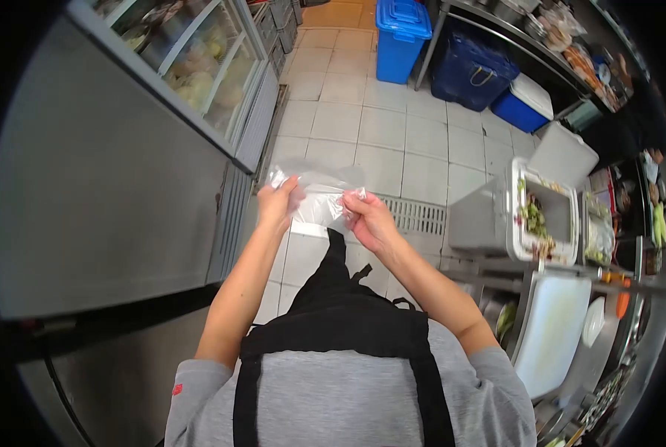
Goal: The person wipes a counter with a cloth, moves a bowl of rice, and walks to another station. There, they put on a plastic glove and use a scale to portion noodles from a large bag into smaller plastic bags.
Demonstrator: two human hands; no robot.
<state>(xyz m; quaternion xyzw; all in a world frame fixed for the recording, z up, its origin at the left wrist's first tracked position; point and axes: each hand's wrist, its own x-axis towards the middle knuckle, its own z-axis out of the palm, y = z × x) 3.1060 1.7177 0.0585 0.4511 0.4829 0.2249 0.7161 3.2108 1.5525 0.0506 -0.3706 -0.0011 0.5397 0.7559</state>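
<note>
A clear plastic bag (318, 206) is stretched between my two hands, in front of my black apron and above the tiled floor. My left hand (278, 203) pinches its left side with the fingers closed. On the opposite side, my right hand (370, 220) grips the bag's edge between thumb and fingers. The bag looks thin and wrinkled, and nothing can be made out inside it.
A glass-door fridge (206, 63) with produce stands at the left, beside a steel cabinet (117, 194). At the right are a grey bin (485, 216) with food scraps and a white cutting board (552, 335). Blue bins (401, 45) stand ahead; a drain grate (415, 216) crosses the floor.
</note>
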